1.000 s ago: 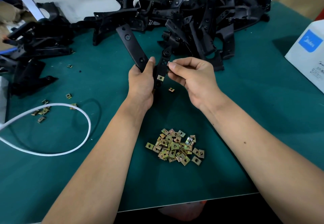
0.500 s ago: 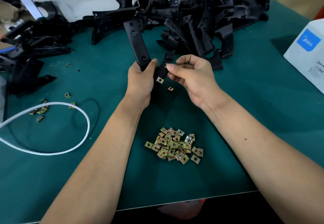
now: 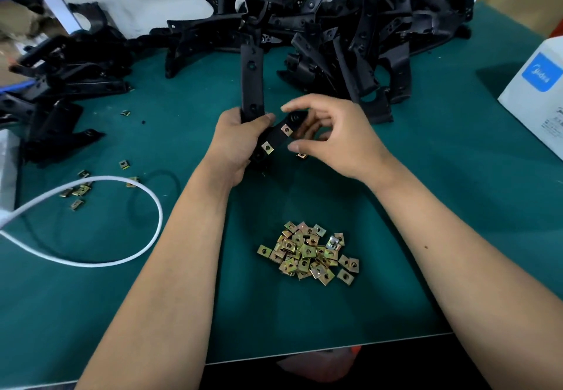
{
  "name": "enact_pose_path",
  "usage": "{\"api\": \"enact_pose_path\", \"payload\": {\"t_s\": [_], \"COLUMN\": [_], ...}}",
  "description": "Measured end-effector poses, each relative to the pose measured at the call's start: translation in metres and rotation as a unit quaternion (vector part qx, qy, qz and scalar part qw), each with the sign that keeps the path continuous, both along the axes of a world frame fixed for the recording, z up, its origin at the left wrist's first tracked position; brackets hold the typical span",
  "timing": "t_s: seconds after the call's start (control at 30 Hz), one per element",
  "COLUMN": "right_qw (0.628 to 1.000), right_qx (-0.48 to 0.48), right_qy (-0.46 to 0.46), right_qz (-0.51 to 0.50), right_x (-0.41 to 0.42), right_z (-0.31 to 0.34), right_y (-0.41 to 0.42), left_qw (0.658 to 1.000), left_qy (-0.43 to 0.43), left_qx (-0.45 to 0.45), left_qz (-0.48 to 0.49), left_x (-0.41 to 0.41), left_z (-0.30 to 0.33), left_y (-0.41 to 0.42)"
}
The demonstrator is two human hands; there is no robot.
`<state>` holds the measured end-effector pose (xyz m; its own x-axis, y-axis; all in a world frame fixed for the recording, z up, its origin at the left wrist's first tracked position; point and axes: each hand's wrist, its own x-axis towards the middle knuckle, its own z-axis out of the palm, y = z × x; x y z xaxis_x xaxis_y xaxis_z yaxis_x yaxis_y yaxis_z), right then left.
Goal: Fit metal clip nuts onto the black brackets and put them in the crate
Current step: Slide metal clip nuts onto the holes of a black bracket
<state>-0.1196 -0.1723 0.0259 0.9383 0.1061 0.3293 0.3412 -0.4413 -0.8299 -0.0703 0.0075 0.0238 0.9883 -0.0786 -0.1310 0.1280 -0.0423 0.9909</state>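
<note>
My left hand (image 3: 240,142) grips a long black bracket (image 3: 252,84) at its bend, with the long arm pointing up and away. The bracket's short arm carries two brass clip nuts, one (image 3: 286,129) near its tip and one (image 3: 267,147) closer to my left thumb. My right hand (image 3: 338,139) hovers around that short arm with spread, loosely bent fingers and holds nothing. One loose clip nut (image 3: 302,155) lies on the mat under my right thumb. A pile of clip nuts (image 3: 307,252) sits between my forearms. No crate is in view.
A big heap of black brackets (image 3: 350,33) fills the back of the green mat (image 3: 457,206), and another heap (image 3: 54,84) lies at the left. A white cable loop (image 3: 146,194) and scattered nuts (image 3: 76,190) are at left. A white box (image 3: 536,90) stands at right.
My right hand pushed a second clip nut onto the bracket's short arm and then let go, its fingers spreading. My left hand turned the bracket's long arm more upright.
</note>
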Motion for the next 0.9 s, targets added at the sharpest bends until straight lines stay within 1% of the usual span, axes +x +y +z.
{"api": "enact_pose_path", "payload": {"t_s": [0.13, 0.27, 0.33, 0.43, 0.53, 0.7, 0.83, 0.9], "right_qw": [0.996, 0.991, 0.988, 0.987, 0.983, 0.976, 0.977, 0.982], "right_qx": [-0.061, -0.112, -0.128, -0.135, -0.154, -0.178, -0.170, -0.146], "right_qy": [-0.054, -0.076, -0.082, -0.082, -0.092, -0.116, -0.123, -0.114], "right_qz": [-0.022, 0.020, 0.033, 0.030, 0.033, 0.050, 0.046, 0.037], "right_x": [-0.001, -0.002, -0.002, -0.002, -0.001, 0.000, -0.001, -0.002], "right_z": [0.002, 0.005, 0.006, 0.006, 0.005, 0.004, 0.001, 0.000], "right_y": [0.000, 0.002, 0.003, 0.003, 0.005, 0.008, 0.010, 0.009], "left_qw": [0.998, 0.997, 0.997, 0.997, 0.997, 0.998, 0.999, 0.999], "left_qy": [0.006, 0.018, 0.027, 0.034, 0.032, 0.036, 0.038, 0.027], "left_qx": [0.026, 0.032, 0.036, 0.043, 0.044, 0.019, 0.006, -0.017], "left_qz": [-0.048, -0.072, -0.066, -0.044, -0.045, -0.040, -0.028, -0.012], "left_x": [-0.001, -0.004, -0.004, -0.002, -0.002, -0.003, -0.006, -0.008], "left_z": [0.004, 0.007, 0.008, 0.007, 0.007, 0.008, 0.010, 0.013], "left_y": [0.007, 0.008, 0.011, 0.015, 0.014, 0.013, 0.011, 0.009]}}
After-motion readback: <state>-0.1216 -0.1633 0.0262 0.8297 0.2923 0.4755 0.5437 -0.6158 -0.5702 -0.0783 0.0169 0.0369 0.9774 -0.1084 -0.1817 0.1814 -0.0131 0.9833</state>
